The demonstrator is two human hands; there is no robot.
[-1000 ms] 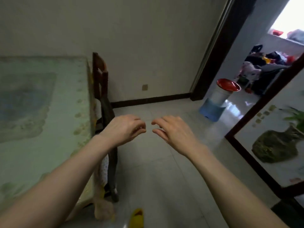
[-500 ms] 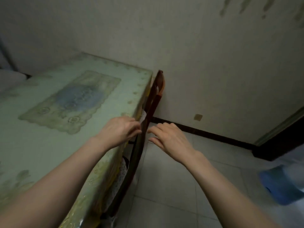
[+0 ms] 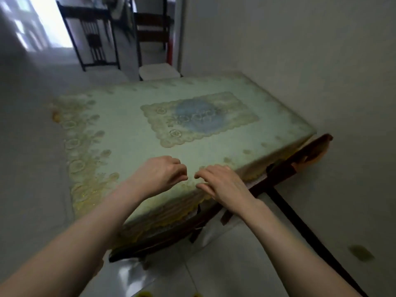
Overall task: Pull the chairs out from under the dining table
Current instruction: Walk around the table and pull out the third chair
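Observation:
The dining table [image 3: 132, 133] fills the middle, covered by a pale green cloth with a blue centre motif. A dark wooden chair [image 3: 304, 155] is tucked against the table's near right edge, its backrest running from the wall down toward me. My left hand [image 3: 159, 174] hovers over the table's near corner, fingers loosely curled, holding nothing. My right hand [image 3: 225, 185] hovers beside it above the table edge and chair back, fingers bent and apart, empty. Whether it touches the cloth I cannot tell.
A grey wall [image 3: 300, 50] runs along the table's right side with a dark baseboard [image 3: 310, 239]. Beyond the table stand a dark chair with a white seat [image 3: 158, 70] and another dark frame [image 3: 94, 39] near a bright doorway. Pale tiled floor [image 3: 225, 264] lies below.
My view has swung left from the doorway and floor onto the whole table top. Both hands stay close together and empty, now over the table's near corner rather than over the floor beside the chair.

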